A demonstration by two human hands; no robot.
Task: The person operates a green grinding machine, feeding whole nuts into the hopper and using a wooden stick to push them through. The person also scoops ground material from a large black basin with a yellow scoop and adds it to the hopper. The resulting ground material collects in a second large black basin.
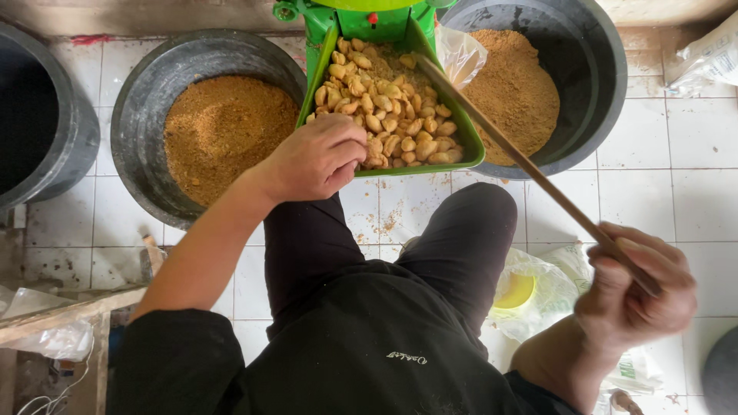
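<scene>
Right hand (638,288) grips a long wooden stick (530,169), tip in the green tray (469,146) of pale nuts (392,107). Left hand (319,157), fingers curled, rests on nuts at tray's front edge, between two black tubs (142,115).

right hand (638,288) blurred, green machine (361,19) cut off

Left hand (315,157) curled, knuckles up, right hand (638,292) — seemingly — fisted
</scene>
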